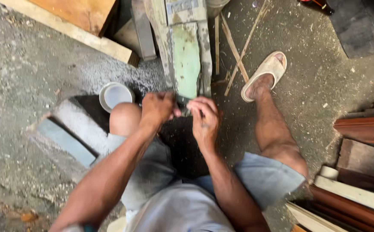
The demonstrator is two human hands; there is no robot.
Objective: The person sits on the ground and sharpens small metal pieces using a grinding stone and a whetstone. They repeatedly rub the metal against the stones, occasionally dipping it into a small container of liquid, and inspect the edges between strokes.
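Concrete floor (28, 73), sawdust-strewn. Green worn slab (186, 60), lying lengthwise before the seated person, near end between the knees for reach. Left hand (157, 108) and right hand (204, 117): fingers together, pinching a small dark object (181, 103) at the slab's end. White bowl (115, 95) beside left knee.

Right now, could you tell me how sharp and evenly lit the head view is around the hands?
Head view: left hand and right hand look slightly motion-soft; the green metal piece above them is clearer; daylight is soft, with deep shadow between the knees and no glare on the white container.
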